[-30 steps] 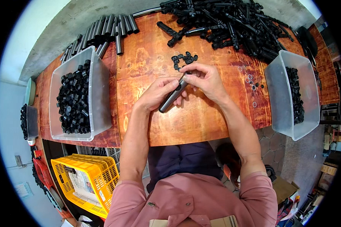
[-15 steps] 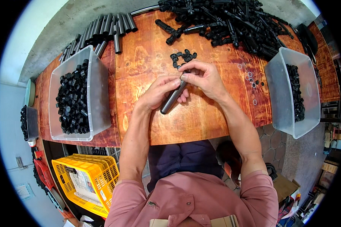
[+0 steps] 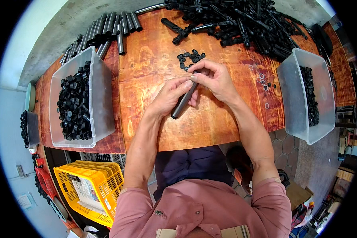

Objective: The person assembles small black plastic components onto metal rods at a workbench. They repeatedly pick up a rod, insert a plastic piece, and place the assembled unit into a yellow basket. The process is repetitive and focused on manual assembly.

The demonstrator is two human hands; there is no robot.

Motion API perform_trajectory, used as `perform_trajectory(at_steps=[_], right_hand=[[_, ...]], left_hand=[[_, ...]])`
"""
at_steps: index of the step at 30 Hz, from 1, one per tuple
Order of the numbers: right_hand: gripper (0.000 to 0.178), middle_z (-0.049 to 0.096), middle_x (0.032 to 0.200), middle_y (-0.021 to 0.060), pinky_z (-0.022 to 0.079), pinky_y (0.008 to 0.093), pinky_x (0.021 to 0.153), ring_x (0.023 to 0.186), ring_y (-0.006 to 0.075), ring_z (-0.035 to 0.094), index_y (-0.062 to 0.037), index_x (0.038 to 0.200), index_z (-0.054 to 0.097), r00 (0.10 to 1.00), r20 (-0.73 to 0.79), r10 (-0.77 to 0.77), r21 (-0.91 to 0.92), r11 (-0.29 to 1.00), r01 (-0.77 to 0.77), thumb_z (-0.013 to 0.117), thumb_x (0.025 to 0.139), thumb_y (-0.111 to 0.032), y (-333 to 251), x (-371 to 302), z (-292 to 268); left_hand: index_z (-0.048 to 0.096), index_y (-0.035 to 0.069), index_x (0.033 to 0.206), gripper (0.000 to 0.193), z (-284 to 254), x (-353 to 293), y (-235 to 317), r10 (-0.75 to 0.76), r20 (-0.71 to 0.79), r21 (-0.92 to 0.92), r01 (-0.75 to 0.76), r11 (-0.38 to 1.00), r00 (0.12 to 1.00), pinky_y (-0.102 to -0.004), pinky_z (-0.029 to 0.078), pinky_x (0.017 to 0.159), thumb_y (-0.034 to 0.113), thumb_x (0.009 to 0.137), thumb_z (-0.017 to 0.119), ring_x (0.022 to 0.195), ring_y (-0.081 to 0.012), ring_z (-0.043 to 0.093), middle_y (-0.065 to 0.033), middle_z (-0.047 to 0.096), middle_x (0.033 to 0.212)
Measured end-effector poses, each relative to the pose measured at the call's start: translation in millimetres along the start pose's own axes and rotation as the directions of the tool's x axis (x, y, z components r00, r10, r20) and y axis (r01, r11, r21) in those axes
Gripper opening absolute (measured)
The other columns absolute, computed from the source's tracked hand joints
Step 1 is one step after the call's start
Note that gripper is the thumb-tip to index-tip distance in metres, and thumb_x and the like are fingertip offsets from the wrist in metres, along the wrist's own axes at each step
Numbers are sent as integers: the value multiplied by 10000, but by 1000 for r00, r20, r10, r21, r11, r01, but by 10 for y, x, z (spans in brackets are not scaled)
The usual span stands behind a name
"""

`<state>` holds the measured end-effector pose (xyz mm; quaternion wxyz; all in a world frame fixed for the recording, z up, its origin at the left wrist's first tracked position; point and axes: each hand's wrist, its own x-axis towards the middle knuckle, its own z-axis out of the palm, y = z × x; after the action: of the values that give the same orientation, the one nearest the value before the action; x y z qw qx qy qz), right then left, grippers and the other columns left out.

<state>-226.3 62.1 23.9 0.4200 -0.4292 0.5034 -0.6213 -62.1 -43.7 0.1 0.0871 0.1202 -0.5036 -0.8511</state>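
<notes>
A dark, glossy tube (image 3: 180, 107) slants between my two hands above the wooden table, its near end pointing down and left. My left hand (image 3: 169, 95) is wrapped round its middle, thumb along the top and fingertips showing on the far side. At the tube's upper end my right hand (image 3: 217, 82) is closed, with thumb and forefinger pinching there. Whether a small part sits between those fingertips is hidden. Just beyond the hands lies a loose group of small black caps (image 3: 194, 58).
Clear plastic bins with small black parts stand left (image 3: 103, 115) and right (image 3: 286, 85). Dark tubes (image 3: 107, 25) lie far left; a heap of black fittings (image 3: 246, 27) fills the far right. Thin clear rings (image 3: 266, 106) lie near the right bin. A yellow crate (image 3: 107, 186) sits below left.
Both hands and the tube have shifted very slightly to the right in the picture. The grip on the tube looks the same, and the thumbs stay together near its upper end.
</notes>
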Motion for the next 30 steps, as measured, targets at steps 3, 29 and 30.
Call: perform_trajectory(at_steps=[3,29,30], right_hand=[[167,689,906,65,514,232,690,792,86,649,40,1073,649,1000,-24,9,8,1000,-9,663,929,-45,-13,3,5],[168,689,889,27,502,223,726,809,87,631,-13,1047,716,996,-90,12,76,997,-5,713,910,-111,-71,-2,-59],[167,689,892,28,504,226,734,819,90,634,-13,1046,717,996,-88,12,76,997,-5,713,909,-108,-71,-1,-60]], left_hand=[[616,28,1070,352,32,-5,12,13,-35,65,-11,998,999,-263,543,631,373,1031,557,665,-108,626,-40,642,823],[584,-4,1133,424,130,22,37,-68,-3,-226,65,972,998,-313,594,645,403,1049,499,695,-176,687,-154,692,928],[582,-5,1132,425,126,22,34,-67,-1,-228,65,971,998,-313,595,654,403,1049,499,701,-177,688,-156,692,932]])
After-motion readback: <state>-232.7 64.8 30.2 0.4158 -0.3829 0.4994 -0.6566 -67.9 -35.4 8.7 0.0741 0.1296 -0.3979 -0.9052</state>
